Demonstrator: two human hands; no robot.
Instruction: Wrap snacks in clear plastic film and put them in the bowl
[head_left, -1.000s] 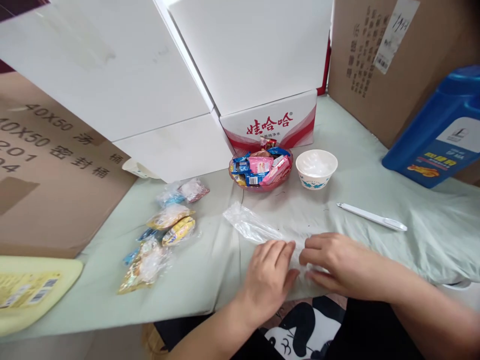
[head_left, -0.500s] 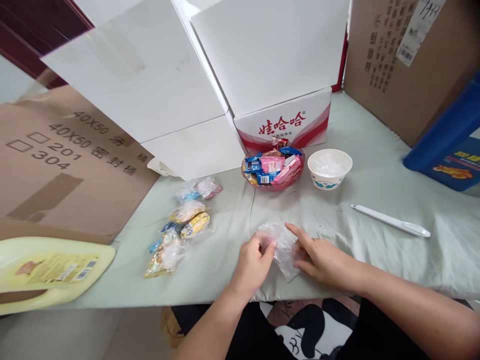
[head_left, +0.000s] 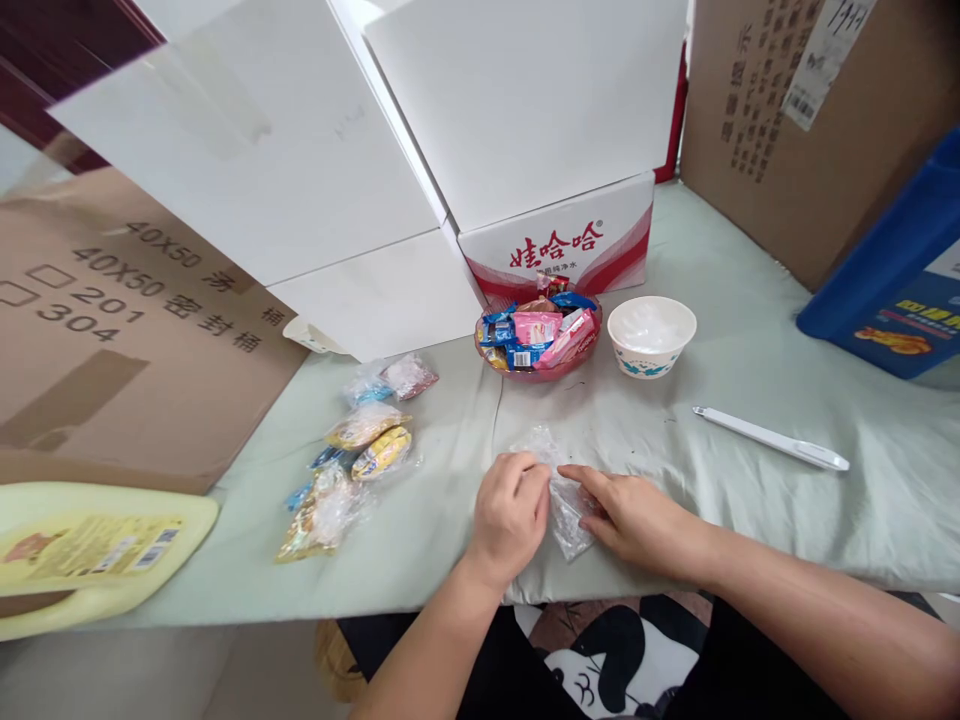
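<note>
A crumpled clear plastic bag (head_left: 570, 520) lies on the cloth near the front edge, between my two hands. My left hand (head_left: 510, 515) is curled closed over the bag's left side, and its fingertips are partly hidden. From the right, my right hand (head_left: 637, 522) has its thumb and bent fingers closed on the bag, the index fingertip almost touching the left hand. Beyond them stands a pink clear bowl (head_left: 541, 374) full of wrapped snacks (head_left: 536, 328). Beside it a white patterned bowl (head_left: 651, 350) holds clear plastic.
Several snacks in clear bags (head_left: 382, 452) lie to the left. A white pen-like cutter (head_left: 769, 438) rests at the right. White cartons (head_left: 525, 110) line the back, with brown boxes (head_left: 780, 130) at the sides. A yellow jug (head_left: 97, 550) and a blue jug (head_left: 900, 270) stand at opposite ends.
My left hand has turned palm down and closed over the bag's edge, moving nearer my right hand. The right index finger has lowered onto the bag. The view has shifted slightly.
</note>
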